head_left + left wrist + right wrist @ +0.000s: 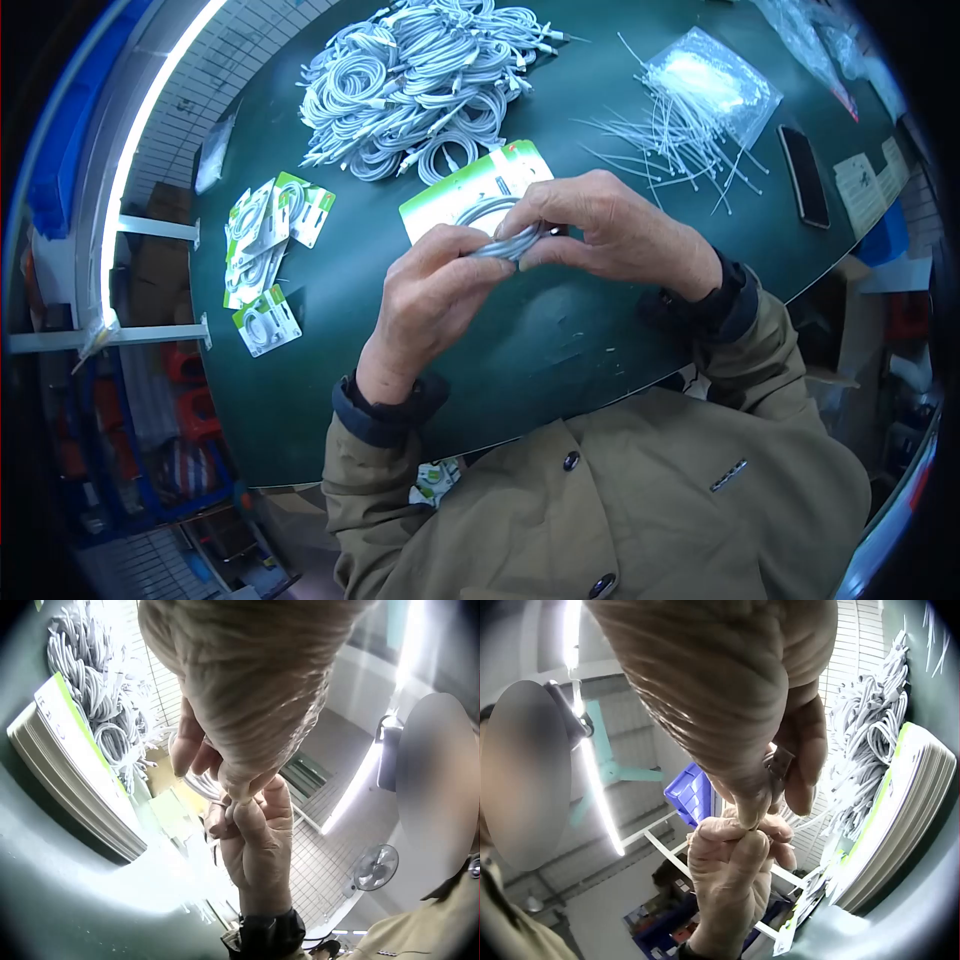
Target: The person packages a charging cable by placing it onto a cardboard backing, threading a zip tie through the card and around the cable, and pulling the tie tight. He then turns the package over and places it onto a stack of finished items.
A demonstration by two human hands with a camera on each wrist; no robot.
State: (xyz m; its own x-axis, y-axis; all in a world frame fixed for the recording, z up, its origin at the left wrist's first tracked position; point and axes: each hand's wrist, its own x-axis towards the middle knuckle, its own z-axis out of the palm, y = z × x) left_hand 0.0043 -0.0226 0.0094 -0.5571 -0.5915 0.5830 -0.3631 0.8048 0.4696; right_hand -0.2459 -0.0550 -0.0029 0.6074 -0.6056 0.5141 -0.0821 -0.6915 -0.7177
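Both hands hold a coil of grey-white cable between them, over the green table. My left hand pinches the coil's left side between thumb and fingers. On the other side my right hand pinches it, with the thumb tip close to the left thumb. A metal USB plug shows by the right fingers in the right wrist view. Just beyond the hands lies a stack of white and green cards, partly covered by the coil and the right hand.
A large heap of coiled cables lies at the back. Cards with coils on them are at the left. Loose cable ties spill from a clear bag at the right, near a phone.
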